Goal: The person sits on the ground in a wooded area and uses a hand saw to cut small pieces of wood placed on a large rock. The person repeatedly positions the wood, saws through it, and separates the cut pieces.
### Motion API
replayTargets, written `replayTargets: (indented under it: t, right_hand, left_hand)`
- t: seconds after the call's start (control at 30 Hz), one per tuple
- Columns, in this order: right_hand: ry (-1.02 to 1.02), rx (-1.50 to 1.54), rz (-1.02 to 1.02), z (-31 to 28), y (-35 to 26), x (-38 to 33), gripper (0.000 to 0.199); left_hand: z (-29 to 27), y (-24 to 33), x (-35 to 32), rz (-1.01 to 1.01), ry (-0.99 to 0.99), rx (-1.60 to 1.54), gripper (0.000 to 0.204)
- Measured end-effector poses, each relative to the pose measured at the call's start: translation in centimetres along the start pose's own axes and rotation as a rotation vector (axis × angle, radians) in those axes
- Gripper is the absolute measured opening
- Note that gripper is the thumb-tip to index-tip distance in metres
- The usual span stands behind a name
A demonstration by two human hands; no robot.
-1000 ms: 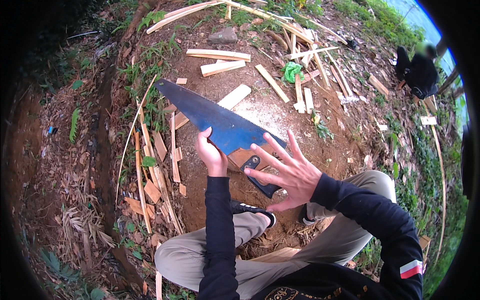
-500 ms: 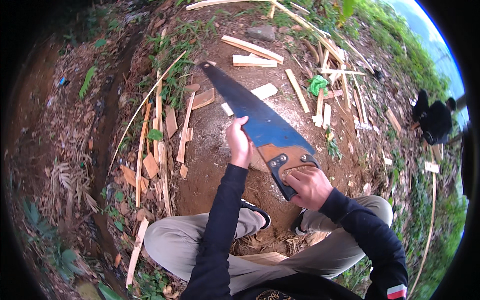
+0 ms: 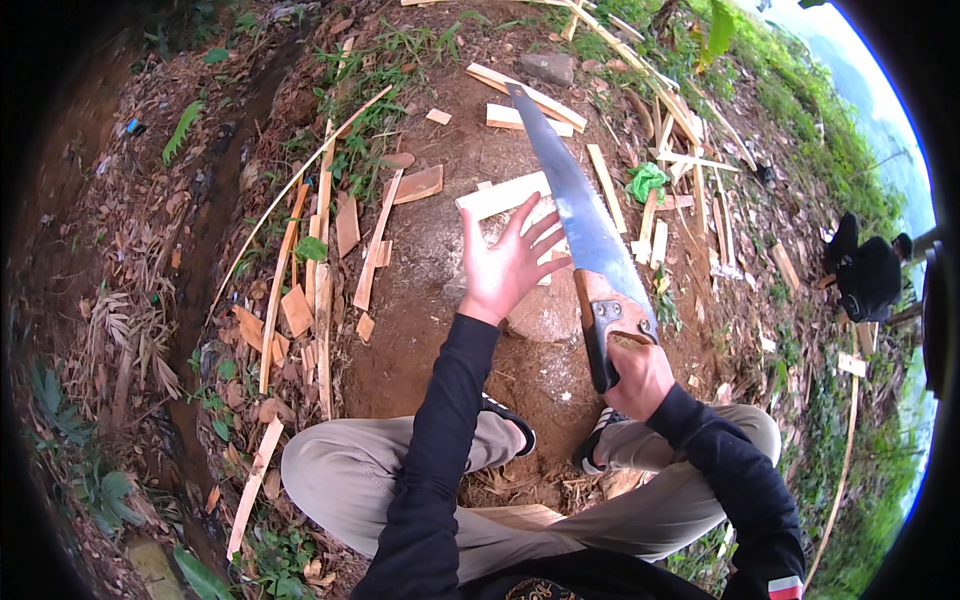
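A hand saw (image 3: pixel 577 197) with a long tapering blade and a brown and black handle points away from me over the ground. My right hand (image 3: pixel 638 378) is wrapped round its handle. My left hand (image 3: pixel 507 262) is spread wide, fingers apart, just left of the blade and holding nothing. Beyond those fingers a pale flat piece of wood (image 3: pixel 503 196) lies on the ground, partly hidden by them and by the saw. A stone (image 3: pixel 545 318) dusted with sawdust sits below my left hand.
Long wood strips (image 3: pixel 323 280) lie on the left. Cut pieces (image 3: pixel 530 118) and a green plastic bag (image 3: pixel 647 182) among wood scraps lie farther off. A narrow ditch (image 3: pixel 205 330) runs down the left side. Another person in dark clothes (image 3: pixel 873 275) crouches at the far right.
My left hand has come off the saw blade and spread its fingers. The saw has swung rightward, its tip now pointing more straight ahead, still in my right hand.
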State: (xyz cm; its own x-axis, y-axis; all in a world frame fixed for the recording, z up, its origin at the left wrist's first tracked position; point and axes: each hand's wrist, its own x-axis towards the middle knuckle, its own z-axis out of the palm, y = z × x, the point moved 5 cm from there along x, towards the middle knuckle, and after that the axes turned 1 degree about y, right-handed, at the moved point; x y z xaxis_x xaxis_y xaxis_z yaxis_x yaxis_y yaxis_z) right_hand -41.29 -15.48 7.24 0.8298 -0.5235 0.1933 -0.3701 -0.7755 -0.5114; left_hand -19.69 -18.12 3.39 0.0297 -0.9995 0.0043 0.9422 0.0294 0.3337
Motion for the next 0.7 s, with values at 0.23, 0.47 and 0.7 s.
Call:
replayTargets:
  t: [0.23, 0.47, 0.7]
  right_hand:
    - [0.049, 0.043, 0.088, -1.0, 0.6, -0.1, 0.014]
    - [0.129, -0.022, 0.120, -2.5, 0.5, 0.4, 0.017]
    - [0.167, 0.002, 0.225, -2.7, 0.9, -0.1, 0.012]
  left_hand:
    - [-2.7, 3.2, -0.8, 0.255, 0.172, 0.015, 0.095]
    - [-7.6, 4.6, -1.0, 0.616, 0.718, 1.350, 0.026]
    - [-10.8, 1.2, 3.7, 0.677, 0.475, 2.053, 0.035]
